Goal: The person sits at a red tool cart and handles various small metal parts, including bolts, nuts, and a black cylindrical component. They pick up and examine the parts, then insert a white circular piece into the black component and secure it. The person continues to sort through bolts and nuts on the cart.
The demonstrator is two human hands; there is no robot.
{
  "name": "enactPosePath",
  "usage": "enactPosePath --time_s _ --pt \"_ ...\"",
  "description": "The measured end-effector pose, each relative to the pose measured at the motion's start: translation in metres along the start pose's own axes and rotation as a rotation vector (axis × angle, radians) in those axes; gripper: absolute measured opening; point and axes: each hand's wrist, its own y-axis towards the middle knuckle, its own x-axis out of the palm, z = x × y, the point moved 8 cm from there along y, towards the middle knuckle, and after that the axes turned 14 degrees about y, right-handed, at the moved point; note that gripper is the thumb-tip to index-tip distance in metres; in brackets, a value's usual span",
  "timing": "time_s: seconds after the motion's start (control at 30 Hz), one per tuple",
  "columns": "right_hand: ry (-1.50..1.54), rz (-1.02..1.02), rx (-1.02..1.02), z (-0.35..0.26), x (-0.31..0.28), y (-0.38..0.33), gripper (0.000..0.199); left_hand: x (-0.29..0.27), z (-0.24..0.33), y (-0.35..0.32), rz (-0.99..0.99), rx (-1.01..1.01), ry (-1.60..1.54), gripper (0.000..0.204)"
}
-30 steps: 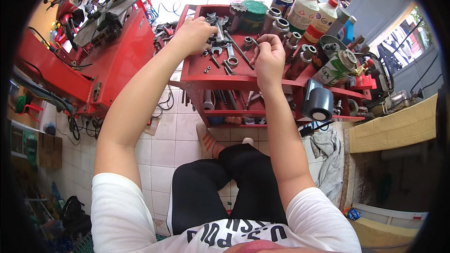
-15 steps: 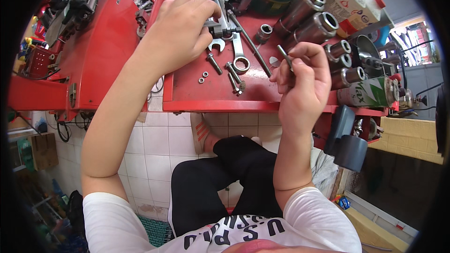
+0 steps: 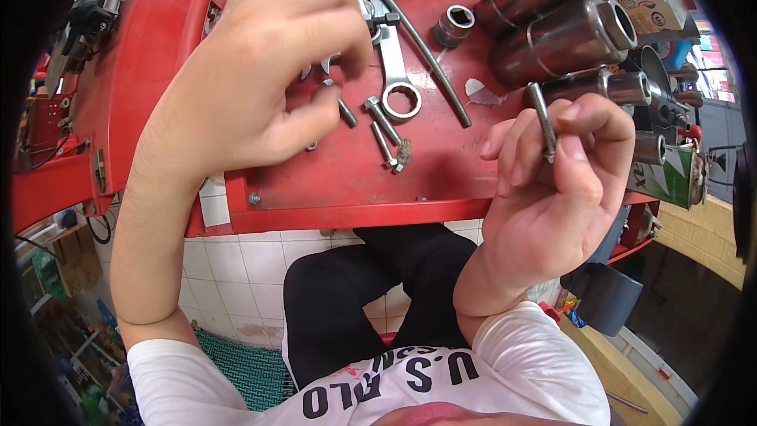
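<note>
From my remote seat, two hands work above a red tray [image 3: 331, 189] of loose hardware; at far left a red machine body [image 3: 118, 87] flanks the tray, and the left hand [image 3: 260, 79] hovers over the tray's left half, fingers curled and thumb drawn in around a short dark bolt [image 3: 344, 110], though I cannot tell whether it truly grips the bolt or only touches it; just right of that thumb lie two more bolts [image 3: 385, 138] side by side on the tray floor, their heads pointing up and away; beside them one ring spanner [image 3: 397, 83] rests with its ring end nearest me, and one long thin rod [image 3: 430, 59] runs diagonally past it; one small socket [image 3: 455, 25] stands open end up behind the rod; further right, four large steel sockets [image 3: 568, 35] lie stacked on their sides, open mouths facing right; in front of them the right hand [image 3: 552, 189] is raised clear of the tray, thumb and fingertips pinched on one long bolt [image 3: 542, 122] held nearly upright; below the tray I count one pair of black trousers [image 3: 371, 292] over white floor tiles [image 3: 229, 268].
</note>
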Motion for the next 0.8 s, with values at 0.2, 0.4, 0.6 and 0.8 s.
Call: enactPosePath --time_s 0.2,0.4,0.6,0.8 --pt "0.121 -0.023 -0.169 -0.012 -0.004 -0.002 0.024 0.004 0.009 -0.003 0.002 0.093 -0.106 0.028" --pt "0.210 -0.059 -0.419 -0.031 -0.016 -0.011 0.026 0.006 0.037 0.007 -0.057 0.244 -0.066 0.037" --pt "0.010 0.091 -0.362 -0.036 -0.033 -0.003 0.020 0.028 0.067 0.020 -0.235 0.334 0.002 0.015" --pt "0.025 0.054 -0.427 -0.039 -0.034 -0.009 0.021 0.036 0.067 0.015 -0.279 0.345 0.005 0.017"
